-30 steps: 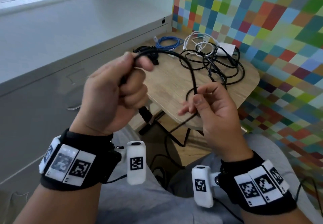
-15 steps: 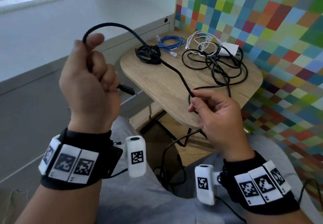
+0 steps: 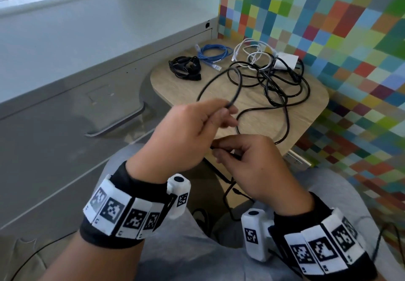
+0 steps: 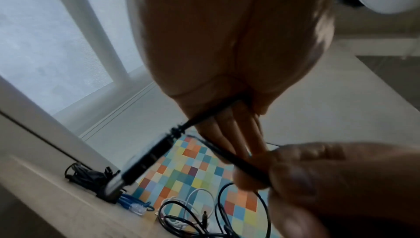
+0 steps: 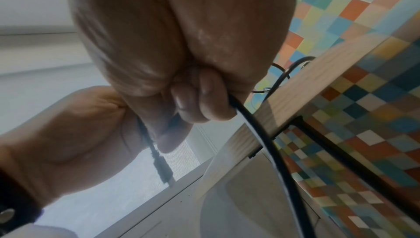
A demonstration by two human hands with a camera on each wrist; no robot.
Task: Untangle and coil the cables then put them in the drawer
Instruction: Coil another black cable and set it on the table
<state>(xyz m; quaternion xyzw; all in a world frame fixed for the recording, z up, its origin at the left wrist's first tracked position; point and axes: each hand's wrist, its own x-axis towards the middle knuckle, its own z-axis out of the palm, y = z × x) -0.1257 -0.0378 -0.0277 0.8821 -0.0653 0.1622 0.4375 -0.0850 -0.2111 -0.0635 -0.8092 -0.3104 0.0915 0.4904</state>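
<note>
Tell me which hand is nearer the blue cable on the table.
Left. The left hand holds the black cable up just short of the blue cable; the right hand grips the same cable lower, nearer the person's lap.

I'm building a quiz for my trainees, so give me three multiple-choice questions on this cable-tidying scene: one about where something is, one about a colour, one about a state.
1. Where does the coiled blue network cable lie?
A. on the wooden table, between the bundled black cable and the white cables
B. in the drawer
C. on the person's lap

2. What colour is the cable in both hands?
A. white
B. blue
C. black

3. What state is the drawer front in?
A. pulled fully out
B. closed
C. removed

Answers: 1 A, the head view shows it on the tabletop between those two. 2 C, the left hand and right hand both pinch a black cable looping up between them. 3 B, its front with the handle sits flush in the grey cabinet.
</note>
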